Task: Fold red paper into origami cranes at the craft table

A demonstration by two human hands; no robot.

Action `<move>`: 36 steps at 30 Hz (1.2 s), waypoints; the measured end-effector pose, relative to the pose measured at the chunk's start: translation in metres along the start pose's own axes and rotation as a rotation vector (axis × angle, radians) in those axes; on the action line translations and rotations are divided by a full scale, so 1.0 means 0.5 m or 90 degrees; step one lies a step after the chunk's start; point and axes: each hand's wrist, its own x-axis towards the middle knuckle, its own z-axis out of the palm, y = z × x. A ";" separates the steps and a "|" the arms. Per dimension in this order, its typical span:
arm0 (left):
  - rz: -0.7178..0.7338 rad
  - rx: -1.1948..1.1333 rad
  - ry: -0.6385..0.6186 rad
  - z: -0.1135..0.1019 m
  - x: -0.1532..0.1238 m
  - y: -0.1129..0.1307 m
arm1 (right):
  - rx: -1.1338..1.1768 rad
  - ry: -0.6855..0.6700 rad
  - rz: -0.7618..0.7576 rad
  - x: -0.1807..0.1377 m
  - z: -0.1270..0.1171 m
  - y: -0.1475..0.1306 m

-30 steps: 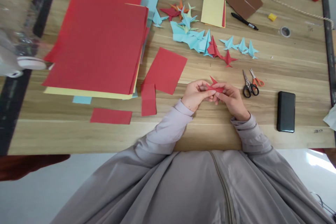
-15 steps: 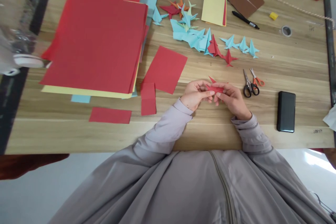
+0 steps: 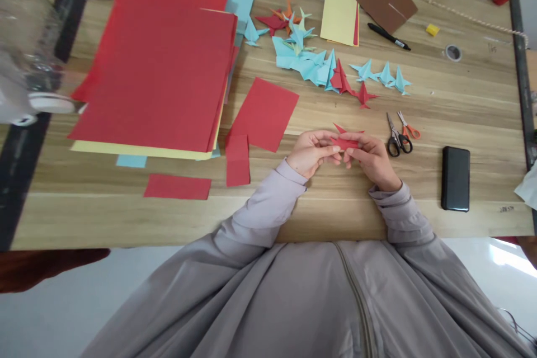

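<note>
Between both hands is a small red folded paper piece point(image 3: 344, 144) with pointed tips showing above the fingers. My left hand point(image 3: 311, 152) pinches its left side, thumb on top. My right hand point(image 3: 372, 158) grips the right side, thumb and fingers closed on it. Part of the folds is hidden by the fingers. Just right of my right hand lie black-handled scissors point(image 3: 396, 140) and orange-handled scissors point(image 3: 409, 126). To the left of my left hand rest a red paper sheet point(image 3: 268, 114) and a creased red strip point(image 3: 238, 161).
A stack of large red sheets point(image 3: 155, 78) covers the left side. Folded blue paper birds point(image 3: 386, 74) and red ones point(image 3: 364, 94) lie beyond my hands. A black power bank point(image 3: 455, 179) is at right. Farther back are yellow sheets point(image 3: 339, 8), brown paper point(image 3: 386, 3) and a pen point(image 3: 389, 36).
The view has shifted slightly, so the table items sit a little lower in the picture. Both hands keep their grip on the red folded paper, nearly unmoved.
</note>
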 end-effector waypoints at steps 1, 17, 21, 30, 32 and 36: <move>-0.003 -0.006 -0.005 -0.002 0.000 0.001 | 0.003 -0.003 0.001 0.000 -0.003 0.002; 0.074 0.065 0.011 0.011 -0.001 -0.007 | -0.053 -0.005 -0.026 -0.004 0.006 0.005; 0.027 0.046 0.031 0.010 -0.005 0.003 | -0.043 -0.023 -0.029 -0.004 -0.005 0.012; 0.022 0.018 0.035 0.007 -0.004 0.004 | -0.002 -0.027 -0.015 -0.008 -0.006 0.006; 0.019 0.021 0.032 0.008 -0.005 0.005 | -0.016 -0.018 -0.010 -0.008 -0.003 0.002; 0.018 0.028 0.024 0.008 -0.005 0.007 | -0.031 -0.007 -0.024 -0.007 0.000 0.002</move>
